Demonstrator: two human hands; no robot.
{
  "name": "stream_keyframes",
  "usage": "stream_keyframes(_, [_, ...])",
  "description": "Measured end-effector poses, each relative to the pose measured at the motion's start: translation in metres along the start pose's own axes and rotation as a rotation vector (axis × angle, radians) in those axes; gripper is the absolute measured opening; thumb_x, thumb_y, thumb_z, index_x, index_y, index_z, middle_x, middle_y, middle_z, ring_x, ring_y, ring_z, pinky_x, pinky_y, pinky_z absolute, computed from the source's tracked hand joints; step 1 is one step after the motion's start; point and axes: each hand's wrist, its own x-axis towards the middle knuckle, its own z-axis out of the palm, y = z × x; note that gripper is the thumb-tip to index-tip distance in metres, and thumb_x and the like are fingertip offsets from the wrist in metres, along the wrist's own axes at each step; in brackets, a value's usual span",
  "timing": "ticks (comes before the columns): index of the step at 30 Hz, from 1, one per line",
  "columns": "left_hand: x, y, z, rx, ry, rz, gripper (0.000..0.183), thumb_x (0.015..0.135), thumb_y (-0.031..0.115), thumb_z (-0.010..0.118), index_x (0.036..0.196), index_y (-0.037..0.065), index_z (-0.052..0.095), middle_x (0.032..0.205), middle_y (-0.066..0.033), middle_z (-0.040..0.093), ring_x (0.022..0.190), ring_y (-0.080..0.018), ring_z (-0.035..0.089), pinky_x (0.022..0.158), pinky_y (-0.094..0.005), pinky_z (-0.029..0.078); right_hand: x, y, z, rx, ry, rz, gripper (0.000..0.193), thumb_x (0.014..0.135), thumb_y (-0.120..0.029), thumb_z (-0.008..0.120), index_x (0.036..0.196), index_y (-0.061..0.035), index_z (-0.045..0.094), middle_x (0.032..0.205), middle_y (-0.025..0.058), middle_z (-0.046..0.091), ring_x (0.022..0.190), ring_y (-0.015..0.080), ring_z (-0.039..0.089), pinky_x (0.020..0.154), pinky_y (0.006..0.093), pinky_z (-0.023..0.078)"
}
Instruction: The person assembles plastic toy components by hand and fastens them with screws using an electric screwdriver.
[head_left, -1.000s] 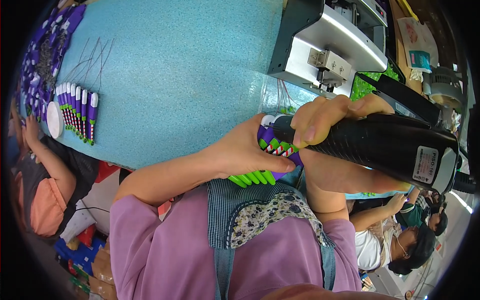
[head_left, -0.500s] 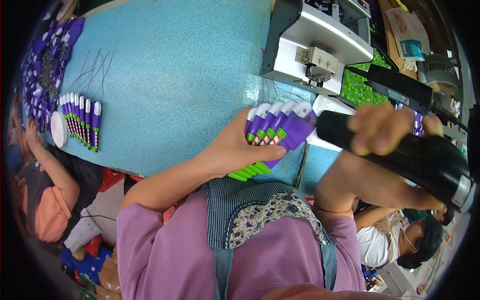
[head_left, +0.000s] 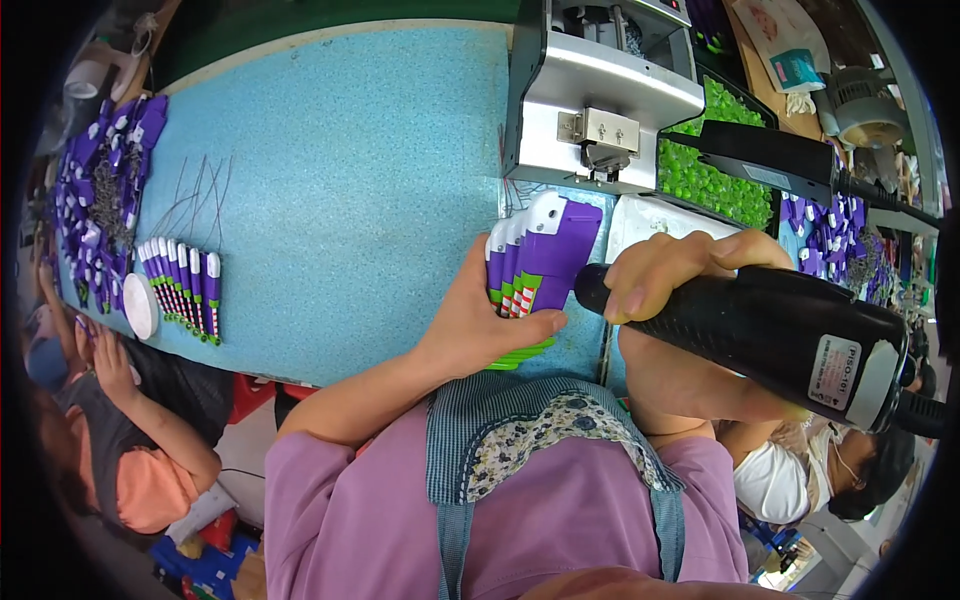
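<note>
My left hand is closed around a fanned stack of purple plastic pieces with white ends, green tips and red-and-white striped parts. The thumb presses across the lower side of the stack. A screw hole shows in the white end of the front piece. My right hand grips a black electric screwdriver, its cord leaving at the right. The screwdriver's nose lies at the right edge of the front piece; its bit cannot be made out, nor can I tell whether it touches.
A metal machine stands beyond the stack. Right of it are a tray of green pieces and another black tool. Several similar slim pieces lie in a row at left, by a white disc and a purple heap. Co-workers sit on both sides.
The screwdriver's nose has moved from the upper part of the front piece to lower along its right edge. The stack in my left hand has turned more upright. The whole view has shifted.
</note>
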Motion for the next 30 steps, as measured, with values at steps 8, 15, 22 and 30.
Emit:
stream_keyframes(8, [0.002,0.003,-0.002,-0.027,-0.038,-0.057,0.063,0.076,0.015,0.073,0.123,-0.002,0.034,0.100,-0.0073,0.053,0.088,-0.0114,0.054,0.077,-0.0270,0.047,0.010,0.003,-0.003,0.035,-0.036,0.041,0.098,0.064,-0.087,0.045,0.116,-0.0036,0.044,0.069,0.0145,0.057,0.057,0.0232,0.055,0.057,0.0347,0.043])
stream_keyframes(15, [0.001,-0.002,-0.002,-0.079,-0.045,-0.141,0.058,0.078,0.014,0.071,0.119,-0.002,0.033,0.093,-0.0080,0.053,0.081,-0.0120,0.055,0.070,-0.0278,0.049,0.025,-0.001,0.005,-0.063,0.097,0.068,0.106,0.062,-0.093,0.033,0.116,-0.0026,0.043,0.066,0.0126,0.056,0.054,0.0191,0.053,0.053,0.0309,0.044])
stream_keyframes(22, [0.000,0.006,-0.001,-0.279,-0.118,-0.279,0.053,0.083,0.011,0.065,0.120,0.001,0.029,0.085,-0.0087,0.052,0.061,-0.0161,0.058,0.052,-0.0333,0.051,0.026,0.002,0.003,-0.035,0.103,0.050,0.106,0.063,-0.092,0.033,0.116,-0.0015,0.044,0.066,0.0137,0.056,0.053,0.0200,0.053,0.053,0.0315,0.043])
stream_keyframes(30, [0.001,0.008,-0.003,-0.280,-0.129,-0.277,0.052,0.084,0.012,0.064,0.122,0.005,0.030,0.085,-0.0071,0.053,0.062,-0.0150,0.058,0.053,-0.0307,0.051,0.020,0.017,0.003,-0.035,0.191,0.168,0.108,0.061,-0.094,0.032,0.116,-0.0010,0.044,0.067,0.0155,0.058,0.054,0.0209,0.053,0.053,0.0305,0.043])
